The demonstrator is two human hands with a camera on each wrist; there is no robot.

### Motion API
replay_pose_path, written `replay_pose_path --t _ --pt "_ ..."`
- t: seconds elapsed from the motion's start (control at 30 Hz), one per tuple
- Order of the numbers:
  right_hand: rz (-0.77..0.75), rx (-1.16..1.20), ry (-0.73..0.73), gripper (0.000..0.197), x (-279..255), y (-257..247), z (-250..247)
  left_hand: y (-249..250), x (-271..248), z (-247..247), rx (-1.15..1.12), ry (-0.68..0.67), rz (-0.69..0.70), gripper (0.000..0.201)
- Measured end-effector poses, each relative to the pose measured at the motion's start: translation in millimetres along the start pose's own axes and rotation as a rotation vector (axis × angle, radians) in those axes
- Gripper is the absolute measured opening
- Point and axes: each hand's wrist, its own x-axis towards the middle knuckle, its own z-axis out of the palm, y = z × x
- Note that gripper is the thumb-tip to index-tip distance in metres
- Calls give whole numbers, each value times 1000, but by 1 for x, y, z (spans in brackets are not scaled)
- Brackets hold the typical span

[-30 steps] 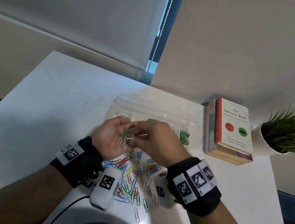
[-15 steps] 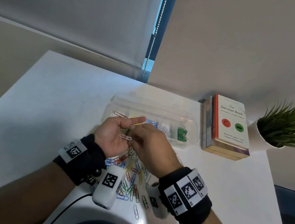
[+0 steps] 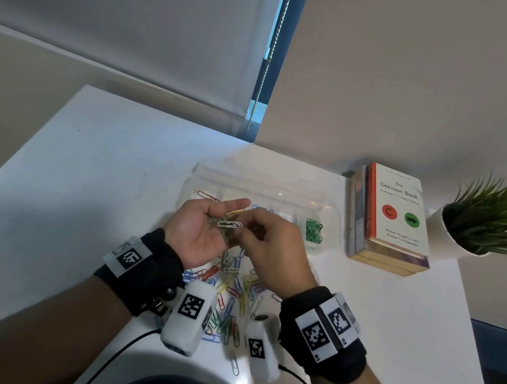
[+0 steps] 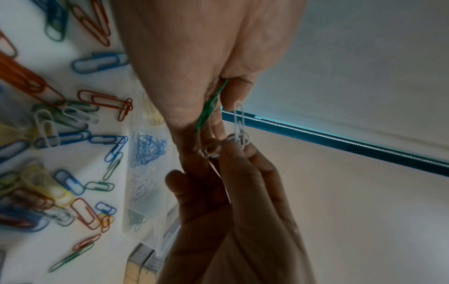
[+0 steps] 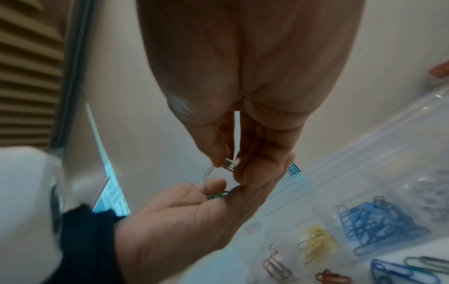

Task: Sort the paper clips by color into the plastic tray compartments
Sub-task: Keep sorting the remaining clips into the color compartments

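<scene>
My left hand lies palm up above the clip pile and pinches a few green paper clips under its thumb. My right hand pinches linked white paper clips just over the left palm; in the right wrist view the white clips sit between thumb and fingers. The clear plastic tray lies behind the hands. From left to right its compartments hold red clips, yellow clips, blue clips, white ones and green clips. A mixed pile of clips lies loose beneath my wrists.
A stack of books stands right of the tray, with a potted plant at the table's right edge. A window blind and cord hang behind the white table. A cable trails off the front edge.
Both hands have drawn back a little from the tray toward me. The left fingers have uncurled, and the right hand now holds the white clips lifted clear of the green ones.
</scene>
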Motion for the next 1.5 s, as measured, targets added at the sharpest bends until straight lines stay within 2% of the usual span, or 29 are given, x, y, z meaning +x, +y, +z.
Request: replay_pose_path --t 0.17,0.27,0.47,0.63,0.77,0.83,0.93,1.03,1.1,1.23,1.37,1.5 --pt "106 190 22 8 3 -1 -11 -1 3 -1 -41 -56 -3 38" --pt "140 205 67 8 6 0 -24 0 5 -3 -21 -56 -5 33" --pt "243 -92 202 13 30 24 -57 7 8 -8 -26 -36 5 33" --pt "359 -373 116 13 43 34 -55 10 10 -5 -54 -42 7 34" --pt "418 -417 86 13 44 41 -51 10 8 -3 -52 -56 -1 35" --pt "395 -420 94 14 41 39 -52 10 8 -3 -40 -72 -12 38" --pt "221 -363 70 17 28 23 -48 7 6 -2 -23 -90 -34 45" --pt "29 -230 -33 13 13 -4 -34 3 4 2 -35 -102 -39 47" --pt "-32 -250 -97 18 8 -14 -21 1 3 4 -18 -85 -45 49" --pt "-69 -314 -86 25 7 -18 1 -1 0 9 -16 -38 -63 58" --pt "-101 -374 -149 12 7 -19 16 -1 2 3 86 17 -92 59" --pt "-69 -370 -151 27 9 -15 17 -5 1 3 156 38 -100 59"
